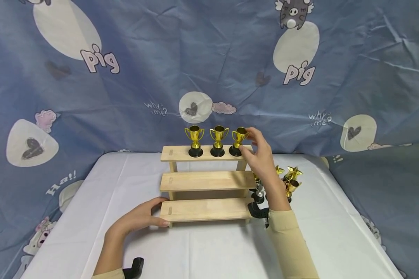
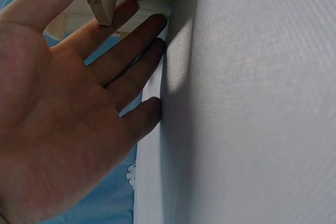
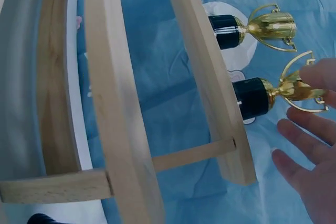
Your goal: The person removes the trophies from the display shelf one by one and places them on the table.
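A three-step wooden display stand (image 1: 208, 209) stands on the table. At the left end of its lowest step, my left hand (image 1: 139, 217) grips across the end, thumb by the front corner and index finger by the back. My right hand (image 1: 262, 159) pinches the cup of a small gold trophy (image 1: 235, 151), thumb and fingers about its right handle. That trophy's black base (image 3: 252, 98) meets the right end of the top step. Beside it on the same step stand two matching trophies, a middle one (image 1: 217, 150) and a left one (image 1: 195, 151), both upright.
Right of the stand, partly hidden behind my right forearm, several more trophies are grouped: a gold cup (image 1: 291, 186), a star-topped one (image 1: 293, 173) and a silver one (image 1: 259, 191). A blue patterned cloth (image 1: 202, 58) hangs behind the white-covered table (image 1: 125, 174).
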Action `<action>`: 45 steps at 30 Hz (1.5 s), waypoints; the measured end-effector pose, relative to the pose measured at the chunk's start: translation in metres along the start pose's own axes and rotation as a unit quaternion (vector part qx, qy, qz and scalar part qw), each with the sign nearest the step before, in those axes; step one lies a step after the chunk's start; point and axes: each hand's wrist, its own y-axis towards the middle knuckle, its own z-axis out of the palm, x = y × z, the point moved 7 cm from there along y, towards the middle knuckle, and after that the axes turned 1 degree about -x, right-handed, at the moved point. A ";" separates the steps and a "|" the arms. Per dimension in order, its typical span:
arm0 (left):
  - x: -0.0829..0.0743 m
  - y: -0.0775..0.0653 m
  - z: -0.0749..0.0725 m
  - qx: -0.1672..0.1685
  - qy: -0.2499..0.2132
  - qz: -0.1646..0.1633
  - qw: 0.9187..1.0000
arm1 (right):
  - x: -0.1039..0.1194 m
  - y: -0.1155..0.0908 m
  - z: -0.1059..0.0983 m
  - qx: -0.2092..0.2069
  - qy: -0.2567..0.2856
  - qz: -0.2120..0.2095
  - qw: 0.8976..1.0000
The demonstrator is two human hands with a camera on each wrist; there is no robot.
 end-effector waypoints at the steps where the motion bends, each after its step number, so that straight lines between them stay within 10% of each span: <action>1: 0.000 0.000 0.000 0.000 0.000 0.000 1.000 | 0.000 -0.001 0.000 -0.006 0.004 0.000 1.000; 18: -0.002 0.000 0.000 0.002 0.001 0.000 1.000 | 0.010 -0.001 -0.001 -0.096 0.003 -0.035 0.995; 45: 0.002 0.001 0.000 0.000 0.007 -0.011 1.000 | 0.007 -0.013 -0.022 -0.141 0.145 -0.015 0.979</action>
